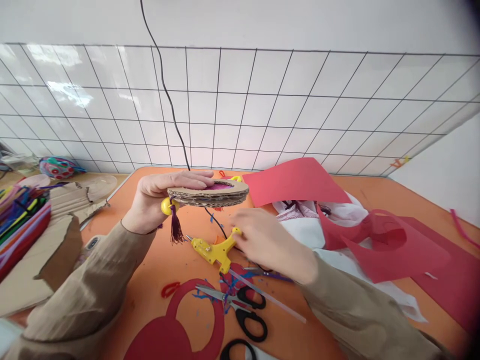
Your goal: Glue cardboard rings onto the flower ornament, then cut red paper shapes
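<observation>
My left hand (161, 195) is wrapped round a layered cardboard ring (225, 196), fingers on top, holding it level above the orange table. A yellow bead (167, 206) and a dark purple tassel (176, 227) hang at the ring's left side. Blurred by motion, my right hand (266, 240) is beside the rear end of a yellow glue gun (212, 250); whether it touches the gun cannot be made out. The gun lies on the table with its nozzle to the left, and a clear glue stick (270, 297) stretches near its handle.
Black-handled scissors (245, 305) and cut red paper (161, 340) lie in front. Red sheets (296, 182) and white material (307, 225) are at right. Cardboard (56, 255) and coloured pipe cleaners (22, 220) are at left. A black cable (170, 100) hangs along the tiled wall.
</observation>
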Motion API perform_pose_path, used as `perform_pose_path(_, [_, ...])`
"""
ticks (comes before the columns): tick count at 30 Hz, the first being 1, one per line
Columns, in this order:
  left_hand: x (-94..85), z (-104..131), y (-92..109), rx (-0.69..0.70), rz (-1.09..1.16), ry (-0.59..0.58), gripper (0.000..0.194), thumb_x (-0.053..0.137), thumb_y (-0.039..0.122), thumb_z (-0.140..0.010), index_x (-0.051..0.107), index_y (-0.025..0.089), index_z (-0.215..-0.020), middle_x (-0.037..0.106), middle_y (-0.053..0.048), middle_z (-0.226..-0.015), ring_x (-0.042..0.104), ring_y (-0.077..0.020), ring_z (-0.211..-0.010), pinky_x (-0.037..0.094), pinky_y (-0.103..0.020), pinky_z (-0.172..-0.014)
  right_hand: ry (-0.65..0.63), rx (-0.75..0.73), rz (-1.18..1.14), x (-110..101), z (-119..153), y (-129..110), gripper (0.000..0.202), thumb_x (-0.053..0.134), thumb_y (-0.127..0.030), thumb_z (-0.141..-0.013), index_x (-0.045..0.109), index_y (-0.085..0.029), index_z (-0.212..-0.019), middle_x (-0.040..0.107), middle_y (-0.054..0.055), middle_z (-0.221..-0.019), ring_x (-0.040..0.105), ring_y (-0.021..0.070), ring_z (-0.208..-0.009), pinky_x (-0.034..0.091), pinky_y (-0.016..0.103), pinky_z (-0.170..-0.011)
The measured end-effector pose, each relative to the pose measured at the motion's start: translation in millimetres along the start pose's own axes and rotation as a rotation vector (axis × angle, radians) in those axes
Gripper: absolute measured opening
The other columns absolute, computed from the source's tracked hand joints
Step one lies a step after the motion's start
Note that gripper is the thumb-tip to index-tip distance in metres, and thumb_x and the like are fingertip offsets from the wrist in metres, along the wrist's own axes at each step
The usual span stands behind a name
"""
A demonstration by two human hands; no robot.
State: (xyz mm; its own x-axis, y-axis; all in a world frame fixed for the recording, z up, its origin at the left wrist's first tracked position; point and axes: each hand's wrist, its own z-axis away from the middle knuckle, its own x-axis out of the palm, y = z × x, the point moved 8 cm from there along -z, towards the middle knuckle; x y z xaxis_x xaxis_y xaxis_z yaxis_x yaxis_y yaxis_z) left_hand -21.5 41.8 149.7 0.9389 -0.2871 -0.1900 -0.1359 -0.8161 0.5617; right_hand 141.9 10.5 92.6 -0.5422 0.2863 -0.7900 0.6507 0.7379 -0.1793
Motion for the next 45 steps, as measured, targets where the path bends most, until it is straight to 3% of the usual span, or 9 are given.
perform_pose_path(1, [0.7,0,0,-0.005,0.007,0.007,0.017,0.078,0.032,-0.079,0.081,0.025,-0.093,0.080,-0.009,-0.098,0.073,-0.0296,-0.103,0.054,-0.051,-0.102,0.054,0.073,0.069,-18,-1,2,0.022,0.058,-0.004,-0.076,0.055,-0.021,-0.062,0.059,-0.001,-0.055,0.056,0.0161,-0.051,0.043,0.032,-0.050])
perform_pose_path(2, [2.4,0,-1,-0.010,0.014,0.005,0.016,0.078,0.031,-0.079,0.081,0.025,-0.093,0.080,-0.008,-0.098,0.073,-0.0292,-0.101,0.054,-0.051,-0.102,0.228,0.109,0.088,-44,0,-1,0.019,0.059,-0.007,-0.079,0.056,-0.021,-0.068,0.060,0.000,-0.060,0.058,0.0171,-0.056,0.045,0.032,-0.053])
perform_pose_path(4, [8.2,0,-1,-0.019,0.024,-0.017,0.017,0.077,0.030,-0.079,0.081,0.026,-0.096,0.080,-0.007,-0.099,0.074,-0.0291,-0.100,0.054,-0.051,-0.101,0.530,0.051,0.022,-83,7,-16,0.012,0.066,-0.013,-0.082,0.060,-0.021,-0.089,0.066,0.006,-0.082,0.064,0.0213,-0.078,0.051,0.036,-0.067])
perform_pose_path(5, [11.9,1,-1,-0.026,0.027,-0.033,0.018,0.077,0.030,-0.080,0.080,0.026,-0.097,0.080,-0.007,-0.099,0.073,-0.0294,-0.101,0.055,-0.051,-0.100,0.580,-0.039,-0.003,-91,8,-27,0.020,0.070,-0.017,-0.081,0.060,-0.021,-0.098,0.067,0.008,-0.092,0.064,0.0244,-0.091,0.053,0.039,-0.075])
perform_pose_path(7, [19.3,3,-2,-0.052,0.031,-0.055,0.021,0.075,0.033,-0.081,0.080,0.026,-0.099,0.079,-0.008,-0.101,0.072,-0.0298,-0.105,0.056,-0.048,-0.099,0.561,-0.122,-0.044,-90,6,-39,0.034,0.075,-0.024,-0.081,0.058,-0.021,-0.110,0.065,0.011,-0.103,0.061,0.0270,-0.102,0.052,0.044,-0.087])
perform_pose_path(9, [26.5,5,-3,-0.089,0.041,-0.070,0.023,0.074,0.037,-0.082,0.080,0.025,-0.101,0.079,-0.009,-0.104,0.071,-0.0296,-0.107,0.056,-0.046,-0.099,0.502,-0.140,-0.059,-80,3,-42,0.032,0.073,-0.025,-0.083,0.058,-0.022,-0.111,0.065,0.010,-0.104,0.061,0.0266,-0.103,0.052,0.045,-0.090])
perform_pose_path(16, [43.7,13,-12,-0.197,0.057,-0.120,0.018,0.074,0.023,-0.083,0.081,0.023,-0.099,0.077,-0.010,-0.110,0.072,-0.0281,-0.105,0.057,-0.040,-0.096,0.544,-0.106,-0.036,-72,4,-37,0.011,0.069,-0.019,-0.087,0.061,-0.027,-0.090,0.064,0.003,-0.085,0.061,0.0203,-0.086,0.055,0.038,-0.075])
perform_pose_path(22, [44.6,15,-15,-0.219,0.026,-0.124,0.019,0.074,0.033,-0.082,0.081,0.026,-0.099,0.076,-0.009,-0.112,0.071,-0.0302,-0.106,0.056,-0.046,-0.098,0.581,-0.124,-0.098,-76,5,-35,0.012,0.068,-0.021,-0.088,0.062,-0.026,-0.079,0.063,0.002,-0.077,0.059,0.0189,-0.079,0.054,0.037,-0.071])
perform_pose_path(45, [46.0,18,-29,-0.267,0.100,-0.106,0.018,0.078,0.023,-0.078,0.081,0.024,-0.095,0.076,-0.010,-0.111,0.071,-0.0286,-0.108,0.057,-0.039,-0.097,0.521,-0.028,-0.239,-68,1,-19,0.018,0.066,-0.014,-0.086,0.062,-0.026,-0.074,0.066,0.002,-0.074,0.063,0.0202,-0.079,0.056,0.039,-0.072])
